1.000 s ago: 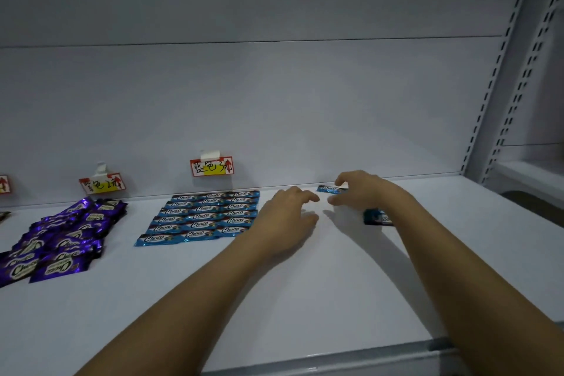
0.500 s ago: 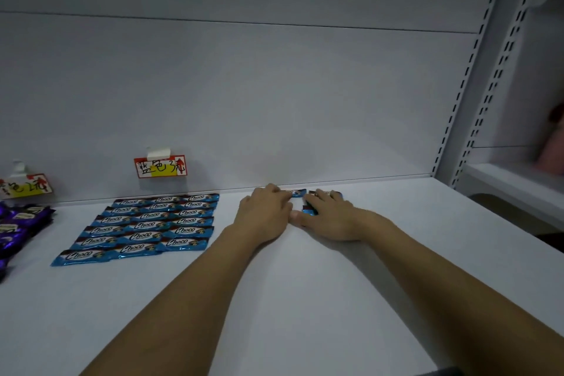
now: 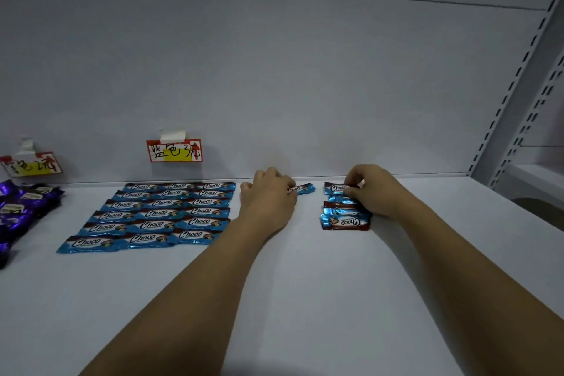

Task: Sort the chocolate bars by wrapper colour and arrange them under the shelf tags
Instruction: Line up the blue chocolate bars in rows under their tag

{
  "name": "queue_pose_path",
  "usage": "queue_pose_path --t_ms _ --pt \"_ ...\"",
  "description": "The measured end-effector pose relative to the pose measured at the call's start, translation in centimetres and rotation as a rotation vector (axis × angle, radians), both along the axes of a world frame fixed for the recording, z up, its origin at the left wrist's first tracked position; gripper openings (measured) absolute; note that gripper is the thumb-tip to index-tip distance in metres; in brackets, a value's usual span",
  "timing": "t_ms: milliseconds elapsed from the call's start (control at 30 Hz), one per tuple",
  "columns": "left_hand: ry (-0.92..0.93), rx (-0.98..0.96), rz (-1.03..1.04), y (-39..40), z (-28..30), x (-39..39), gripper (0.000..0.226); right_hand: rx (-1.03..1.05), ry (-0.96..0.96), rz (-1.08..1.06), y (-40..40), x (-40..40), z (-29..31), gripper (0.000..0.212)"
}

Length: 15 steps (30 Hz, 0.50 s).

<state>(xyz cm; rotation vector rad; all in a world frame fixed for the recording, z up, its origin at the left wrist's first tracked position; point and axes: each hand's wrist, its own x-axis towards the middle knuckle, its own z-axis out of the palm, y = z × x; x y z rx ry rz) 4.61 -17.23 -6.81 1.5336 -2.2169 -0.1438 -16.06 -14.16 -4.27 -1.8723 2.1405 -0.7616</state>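
Several blue-wrapped chocolate bars [image 3: 158, 214] lie in neat rows on the white shelf [image 3: 305, 299] below a red and yellow tag [image 3: 174, 150]. My left hand [image 3: 268, 195] covers one end of a single blue bar [image 3: 302, 189] by the back wall, fingers curled over it. A small stack of blue bars [image 3: 345, 218] lies further right. My right hand [image 3: 370, 189] pinches the top bar of that stack [image 3: 335, 188] at its far end. Purple bars [image 3: 21, 207] are heaped at the left under a second tag [image 3: 30, 164].
The shelf's grey back panel [image 3: 305, 85] rises straight behind the bars. A perforated upright [image 3: 515, 91] bounds the shelf on the right, with another shelf bay [image 3: 537, 183] beyond it.
My hands were together over a few blue bars near the back wall. Now they are apart: the left holds one bar, the right rests at a stack further right. The view shifted left.
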Motion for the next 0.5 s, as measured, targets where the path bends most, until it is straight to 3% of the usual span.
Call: queue_pose_path --t_ms 67,167,500 --pt "0.068 0.008 -0.002 0.1 0.1 0.1 0.027 -0.033 -0.056 -0.004 0.0 -0.1 -0.1 0.009" --pt "0.334 0.058 -0.049 0.4 0.4 0.3 0.018 -0.097 -0.162 -0.010 0.2 -0.1 0.0 0.015" --pt "0.973 0.011 0.001 2.0 2.1 -0.1 0.017 -0.246 -0.296 0.077 1.6 1.1 1.9 0.016"
